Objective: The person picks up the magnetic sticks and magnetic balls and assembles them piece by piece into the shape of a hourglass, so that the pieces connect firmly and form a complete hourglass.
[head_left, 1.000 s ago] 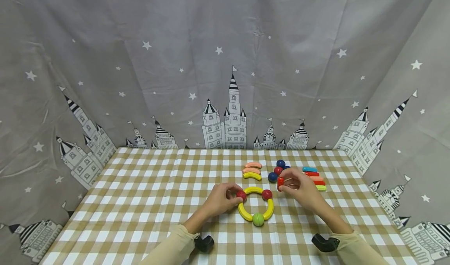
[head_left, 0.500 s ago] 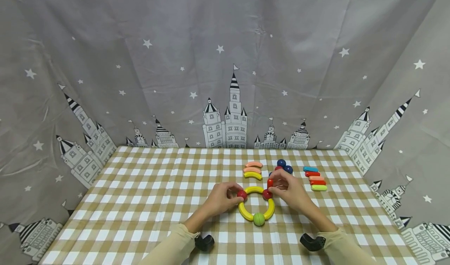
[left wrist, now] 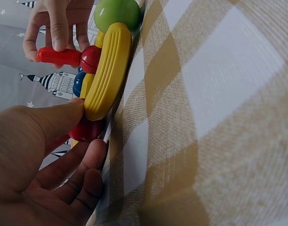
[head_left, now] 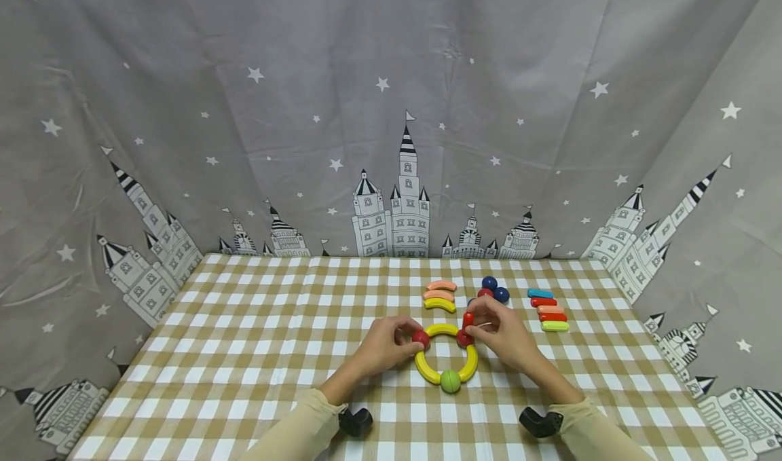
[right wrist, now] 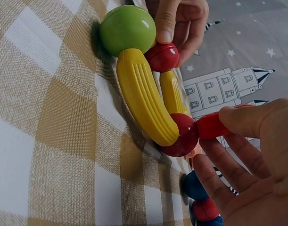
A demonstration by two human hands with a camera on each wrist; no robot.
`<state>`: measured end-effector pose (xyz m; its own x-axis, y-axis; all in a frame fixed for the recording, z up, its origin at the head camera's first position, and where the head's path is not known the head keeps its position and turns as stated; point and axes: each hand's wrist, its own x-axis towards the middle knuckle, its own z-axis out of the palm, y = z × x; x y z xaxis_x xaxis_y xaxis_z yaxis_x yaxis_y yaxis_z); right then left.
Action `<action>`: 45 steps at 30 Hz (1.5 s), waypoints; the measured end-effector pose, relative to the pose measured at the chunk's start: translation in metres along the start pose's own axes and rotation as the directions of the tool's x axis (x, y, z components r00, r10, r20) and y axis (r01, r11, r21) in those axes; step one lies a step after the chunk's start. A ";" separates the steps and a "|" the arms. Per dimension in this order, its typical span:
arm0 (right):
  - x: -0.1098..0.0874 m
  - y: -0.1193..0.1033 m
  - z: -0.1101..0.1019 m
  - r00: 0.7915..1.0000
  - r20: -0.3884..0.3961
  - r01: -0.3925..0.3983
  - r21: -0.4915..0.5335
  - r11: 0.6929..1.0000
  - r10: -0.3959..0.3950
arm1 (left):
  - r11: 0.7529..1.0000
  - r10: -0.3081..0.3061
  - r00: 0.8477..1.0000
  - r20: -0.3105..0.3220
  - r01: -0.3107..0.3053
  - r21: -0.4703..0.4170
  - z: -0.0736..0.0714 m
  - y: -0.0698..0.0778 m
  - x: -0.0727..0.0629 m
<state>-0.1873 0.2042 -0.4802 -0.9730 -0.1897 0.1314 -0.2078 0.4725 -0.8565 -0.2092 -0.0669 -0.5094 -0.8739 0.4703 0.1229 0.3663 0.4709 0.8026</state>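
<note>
A ring of yellow curved rods [head_left: 425, 369] lies on the checked cloth, joined by a green ball [head_left: 450, 381] at the near side and two red balls. My left hand [head_left: 381, 347] pinches the left red ball [head_left: 421, 339] between thumb and fingers. My right hand [head_left: 504, 333] pinches a short red rod [right wrist: 212, 126] with its thumb and fingertips. That rod stands upright, its lower end touching the right red ball [right wrist: 184, 136]. In the left wrist view, the red rod [left wrist: 59, 56] meets the red ball [left wrist: 90, 59] end-on.
Behind the ring lie peach curved rods [head_left: 441, 285] and another yellow curved rod [head_left: 440, 305]. Blue balls [head_left: 501, 294] and a red one [head_left: 489, 283] sit past the right hand. Farther right is a row of straight coloured rods [head_left: 552, 317]. A grey curtain [head_left: 293, 121] hangs behind.
My right hand has moved left with the red rod, from beside the ring onto the right red ball. My left hand has stayed at the left red ball.
</note>
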 end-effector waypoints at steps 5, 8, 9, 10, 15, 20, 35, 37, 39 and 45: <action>0.000 0.000 0.000 1.000 0.000 0.005 -0.001 1.000 -0.005 | 1.000 -0.008 1.000 0.003 0.008 -0.010 0.000 0.001 0.000; 0.000 0.002 -0.002 1.000 0.015 0.012 -0.008 1.000 -0.012 | 1.000 -0.005 1.000 0.003 0.005 -0.008 0.000 0.001 0.000; 0.000 0.002 -0.004 1.000 0.021 0.017 -0.012 1.000 -0.017 | 1.000 -0.007 1.000 0.003 0.007 -0.007 0.000 0.001 -0.001; 0.000 0.003 -0.005 0.999 0.027 0.020 -0.022 1.000 -0.020 | 1.000 -0.009 1.000 0.004 0.009 -0.006 0.000 0.001 -0.001; -0.003 0.006 -0.019 0.997 0.055 0.058 -0.100 0.993 -0.053 | 0.999 -0.032 0.999 0.013 0.032 -0.001 0.000 0.002 -0.001; -0.011 0.011 -0.036 0.994 0.067 0.097 -0.195 0.976 -0.085 | 0.999 -0.038 0.999 0.018 0.038 -0.007 -0.001 0.002 -0.001; -0.047 0.042 -0.087 0.984 -0.054 0.144 -0.331 0.933 -0.171 | 1.000 -0.030 0.999 0.017 0.030 -0.009 0.000 0.002 -0.001; -0.050 0.044 -0.092 0.978 -0.077 0.157 -0.352 0.923 -0.196 | 1.000 -0.028 0.999 0.018 0.029 -0.011 -0.001 0.003 -0.002; -0.052 0.047 -0.097 0.973 -0.097 0.158 -0.376 0.913 -0.208 | 1.000 -0.027 0.999 0.017 0.027 -0.012 0.000 0.003 -0.001; -0.052 0.058 -0.107 0.982 -0.132 0.071 -0.400 0.914 -0.134 | 0.999 -0.036 0.999 0.015 0.036 -0.003 -0.001 0.003 -0.001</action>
<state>-0.1592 0.3336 -0.4828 -0.9411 -0.1358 0.3096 -0.2987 0.7627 -0.5737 -0.2072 -0.0669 -0.5067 -0.8815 0.4645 0.0853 0.3340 0.4854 0.8080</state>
